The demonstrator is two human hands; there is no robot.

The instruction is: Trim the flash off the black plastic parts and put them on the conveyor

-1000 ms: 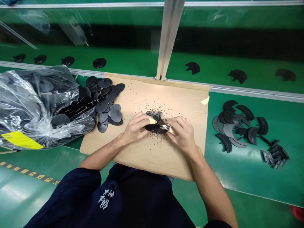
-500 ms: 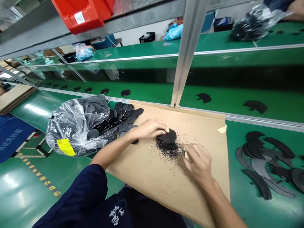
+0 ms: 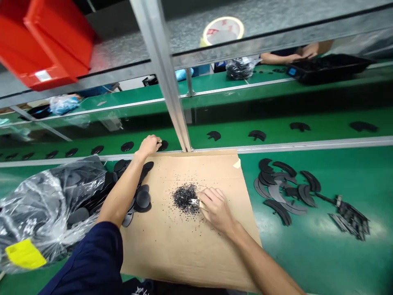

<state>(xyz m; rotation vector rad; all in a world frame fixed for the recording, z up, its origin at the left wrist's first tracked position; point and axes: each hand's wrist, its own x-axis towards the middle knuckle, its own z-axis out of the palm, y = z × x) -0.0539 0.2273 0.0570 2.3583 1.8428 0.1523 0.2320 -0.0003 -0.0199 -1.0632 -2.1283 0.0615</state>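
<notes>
My left hand reaches forward over the metal rail and its curled fingers rest on a black round disc lying on the green belt. My right hand lies on the cardboard sheet, fingers closed on a small metal tool at the edge of a heap of black shavings. A pile of black discs spills from a clear plastic bag to the left of the cardboard.
Black discs ride the green belt in a row behind the rail. Crescent-shaped black offcuts and dark scrap lie right of the cardboard. A metal post rises ahead; red bins and a tape roll sit above. Another person's hands work far right.
My left hand carried the disc from the cardboard forward onto the belt. My right hand stayed by the shavings. The view tilted upward, showing the shelf above.
</notes>
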